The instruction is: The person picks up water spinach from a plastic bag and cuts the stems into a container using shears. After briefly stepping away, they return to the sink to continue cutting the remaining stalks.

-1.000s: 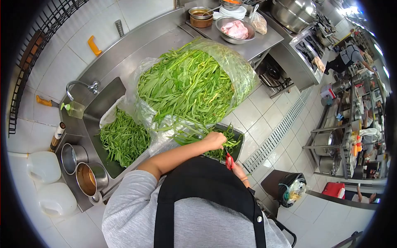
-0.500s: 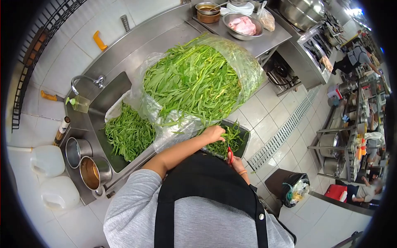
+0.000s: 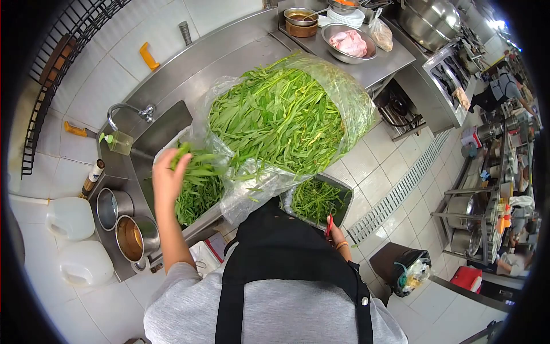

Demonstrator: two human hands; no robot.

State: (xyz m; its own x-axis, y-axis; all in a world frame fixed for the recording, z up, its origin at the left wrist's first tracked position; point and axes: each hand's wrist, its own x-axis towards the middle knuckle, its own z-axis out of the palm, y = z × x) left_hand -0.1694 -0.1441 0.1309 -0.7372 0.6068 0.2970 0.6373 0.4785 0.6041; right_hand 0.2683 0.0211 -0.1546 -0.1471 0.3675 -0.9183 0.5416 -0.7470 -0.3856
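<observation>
Fingers point(image 3: 183, 163) of the left hand point(image 3: 167, 179): drawn together, pinching a bunch point(image 3: 200, 164) of leafy greens. The bunch is over the pile point(image 3: 197, 198) in the sink point(image 3: 168, 133), its leaves trailing toward the bag point(image 3: 350, 109). The leaves are blurred; whether they touch the pile cannot be told.

Right hand point(image 3: 338, 236): fingers wrapped about the red handles of the scissors point(image 3: 329, 227), beside the near edge of the tub point(image 3: 345, 202). Blade position cannot be determined. Cut stems point(image 3: 315, 200) lie in the tub. The bag, full of uncut greens, stands between sink and tub; its loose plastic sags toward the person, with stray leaves on it.

Handling notes:
1. Grip the bunch near one end, firmly enough to keep stems aligned, lightly enough to avoid bruising leaves.
2. Lower the bunch close to the pile before releasing; a high release may scatter leaves over the sink edge.
3. Keep trailing leaves clear of the plastic, which could snag them.
4. Park the scissors low at the tub, points away from the left arm and the bag.
5. Maintain separation: leaves in the sink, stems in the tub.
</observation>
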